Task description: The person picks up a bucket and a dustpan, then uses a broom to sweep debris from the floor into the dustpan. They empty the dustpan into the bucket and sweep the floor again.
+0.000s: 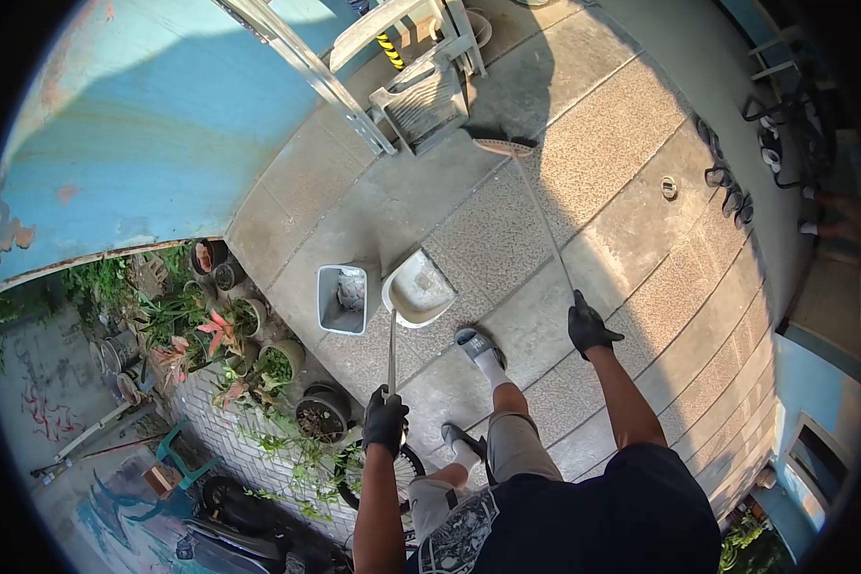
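Note:
My left hand [385, 422], in a dark glove, is closed round the long handle of a white dustpan [417, 290]. The pan rests on the paved floor, with some grey dirt visible inside it. To its left stands a grey-white bin [342, 299] with greyish rubbish in it. My right hand [589, 326], also gloved, grips the upper end of a long-handled broom [540, 206], one finger lying along the stick and the thumb sticking out. The broom's head touches the floor at the edge of a shadow, well ahead of my feet.
Potted plants [268, 368] line the left side beside a brick-paved strip. A ladder [320, 72] and a pale plastic chair [426, 96] stand by the blue wall [163, 124]. Shoes [732, 196] lie along the right edge. Part of a bicycle wheel shows near my left arm.

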Motion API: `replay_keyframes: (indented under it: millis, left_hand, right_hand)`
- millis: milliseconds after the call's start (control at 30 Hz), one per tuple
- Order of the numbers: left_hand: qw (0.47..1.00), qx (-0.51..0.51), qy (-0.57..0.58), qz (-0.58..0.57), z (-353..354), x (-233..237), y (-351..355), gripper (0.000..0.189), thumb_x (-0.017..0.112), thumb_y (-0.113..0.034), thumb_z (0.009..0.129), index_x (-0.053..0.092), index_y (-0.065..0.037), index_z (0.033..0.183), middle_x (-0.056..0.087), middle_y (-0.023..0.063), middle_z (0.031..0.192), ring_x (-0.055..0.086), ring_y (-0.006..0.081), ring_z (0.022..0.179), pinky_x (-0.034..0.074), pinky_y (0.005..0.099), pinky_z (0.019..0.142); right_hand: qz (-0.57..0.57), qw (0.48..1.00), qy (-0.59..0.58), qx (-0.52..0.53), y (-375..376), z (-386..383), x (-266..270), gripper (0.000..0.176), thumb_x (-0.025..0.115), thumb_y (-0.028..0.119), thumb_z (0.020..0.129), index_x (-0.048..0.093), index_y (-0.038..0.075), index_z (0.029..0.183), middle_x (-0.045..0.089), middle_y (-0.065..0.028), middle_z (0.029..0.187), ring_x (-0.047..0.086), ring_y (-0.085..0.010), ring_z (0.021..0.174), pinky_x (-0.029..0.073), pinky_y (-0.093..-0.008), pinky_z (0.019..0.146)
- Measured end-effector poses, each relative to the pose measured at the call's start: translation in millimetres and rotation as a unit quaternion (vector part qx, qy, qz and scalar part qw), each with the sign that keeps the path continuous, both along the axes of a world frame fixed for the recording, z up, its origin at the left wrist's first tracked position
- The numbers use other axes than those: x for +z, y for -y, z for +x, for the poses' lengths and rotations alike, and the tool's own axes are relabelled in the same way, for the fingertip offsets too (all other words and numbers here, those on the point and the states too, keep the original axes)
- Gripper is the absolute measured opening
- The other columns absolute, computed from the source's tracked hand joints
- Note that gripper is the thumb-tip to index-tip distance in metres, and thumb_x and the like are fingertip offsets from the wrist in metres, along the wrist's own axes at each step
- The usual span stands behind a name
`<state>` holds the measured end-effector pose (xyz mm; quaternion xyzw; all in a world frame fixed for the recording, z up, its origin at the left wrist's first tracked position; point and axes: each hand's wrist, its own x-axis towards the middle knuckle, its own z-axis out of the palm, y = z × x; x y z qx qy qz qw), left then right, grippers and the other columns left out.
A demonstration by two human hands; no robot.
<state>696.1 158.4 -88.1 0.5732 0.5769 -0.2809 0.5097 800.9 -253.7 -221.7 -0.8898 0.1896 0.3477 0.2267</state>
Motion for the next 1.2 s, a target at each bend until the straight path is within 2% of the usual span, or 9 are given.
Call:
replay_keyframes:
  millis: [133, 233, 367, 533, 800, 967, 1000, 1100, 1200]
  left_hand:
    - [0.999, -0.027, -0.008, 0.017, -3.1, 0.0, -2.8, 0.051, 0.053, -0.018, 0.087, 0.046, -0.012, 0.137, 0.061, 0.0114, 0.074, 0.052, 0.0159, 0.051, 0.042, 0.0321, 0.044]
    - [1.000, -0.014, 0.014, -0.002, -15.8, -10.7, -9.6, 0.052, 0.053, -0.020, 0.087, 0.047, -0.010, 0.138, 0.063, 0.0135, 0.077, 0.056, 0.0182, 0.054, 0.045, 0.0340, 0.047]
    - [1.000, -0.021, 0.017, 0.002, -12.7, -10.2, -11.5, 0.055, 0.053, -0.019, 0.087, 0.044, -0.009, 0.141, 0.064, 0.0153, 0.082, 0.059, 0.0195, 0.061, 0.047, 0.0348, 0.053]
    - [1.000, 0.009, 0.029, -0.008, -37.1, -12.6, -18.5, 0.054, 0.053, -0.017, 0.086, 0.045, -0.009, 0.140, 0.063, 0.0125, 0.078, 0.057, 0.0182, 0.060, 0.046, 0.0347, 0.052]
    - [0.990, 0.126, 0.054, -0.031, -107.7, 26.0, -13.7, 0.017, 0.055, -0.023, 0.090, 0.056, -0.011, 0.103, 0.055, 0.0031, 0.068, 0.045, 0.0104, 0.047, 0.035, 0.0271, 0.041]
    - [0.991, 0.125, 0.044, -0.026, -127.5, 47.2, -27.2, 0.018, 0.056, -0.025, 0.089, 0.057, -0.010, 0.099, 0.058, 0.0042, 0.070, 0.047, 0.0110, 0.051, 0.038, 0.0278, 0.046]
    - [0.993, 0.107, 0.036, -0.019, -127.6, 52.1, -29.6, 0.019, 0.056, -0.026, 0.088, 0.057, -0.010, 0.099, 0.059, 0.0043, 0.070, 0.048, 0.0112, 0.052, 0.038, 0.0280, 0.046]
    - [0.997, 0.070, 0.036, 0.000, -137.6, 48.4, -37.9, 0.022, 0.053, -0.023, 0.089, 0.057, -0.009, 0.104, 0.057, 0.0049, 0.068, 0.050, 0.0130, 0.050, 0.039, 0.0292, 0.044]
    - [0.999, 0.006, 0.046, 0.022, -144.3, 37.9, -49.9, 0.026, 0.051, -0.022, 0.089, 0.056, -0.005, 0.108, 0.059, 0.0072, 0.069, 0.054, 0.0153, 0.052, 0.042, 0.0321, 0.047]
  right_hand:
    - [0.020, 0.998, -0.044, -0.030, -31.1, 62.6, -50.0, 0.056, 0.035, 0.029, 0.098, 0.028, 0.010, 0.150, 0.054, -0.0245, 0.133, 0.054, -0.0425, 0.120, 0.040, -0.0500, 0.104]
    - [0.014, 0.996, -0.084, 0.029, -38.5, -32.1, -39.7, 0.059, 0.037, 0.028, 0.097, 0.023, 0.013, 0.153, 0.054, -0.0270, 0.131, 0.053, -0.0422, 0.121, 0.038, -0.0498, 0.105]
    - [0.025, 0.986, -0.148, 0.074, -22.5, -167.1, 61.8, 0.055, 0.042, 0.027, 0.096, 0.034, 0.009, 0.148, 0.058, -0.0300, 0.121, 0.056, -0.0441, 0.114, 0.041, -0.0517, 0.100]
    - [0.045, 0.987, -0.016, 0.153, -29.8, -160.1, 124.7, 0.045, 0.042, 0.024, 0.098, 0.048, 0.000, 0.135, 0.061, -0.0298, 0.115, 0.061, -0.0442, 0.101, 0.048, -0.0513, 0.090]
    - [-0.021, 0.962, 0.028, 0.270, -99.6, 12.7, -42.7, 0.037, 0.043, 0.026, 0.096, 0.052, 0.007, 0.128, 0.065, -0.0210, 0.099, 0.061, -0.0341, 0.106, 0.049, -0.0492, 0.086]
    - [-0.041, 0.954, -0.028, 0.295, -21.1, -138.3, -35.1, 0.048, 0.042, 0.028, 0.097, 0.041, 0.011, 0.142, 0.061, -0.0168, 0.118, 0.062, -0.0330, 0.102, 0.048, -0.0445, 0.091]
    - [-0.049, 0.937, 0.010, 0.347, 40.9, -212.7, -106.6, 0.051, 0.040, 0.029, 0.097, 0.036, 0.011, 0.145, 0.060, -0.0199, 0.123, 0.061, -0.0349, 0.107, 0.046, -0.0466, 0.095]
    - [-0.036, 0.947, -0.204, 0.244, -0.1, -197.0, 100.2, 0.054, 0.035, 0.028, 0.097, 0.036, 0.003, 0.145, 0.054, -0.0224, 0.133, 0.054, -0.0391, 0.120, 0.039, -0.0511, 0.103]
    - [0.013, 0.980, -0.132, 0.146, 30.0, -234.0, 137.4, 0.052, 0.035, 0.033, 0.096, 0.043, 0.012, 0.143, 0.057, -0.0233, 0.129, 0.051, -0.0421, 0.123, 0.037, -0.0488, 0.107]
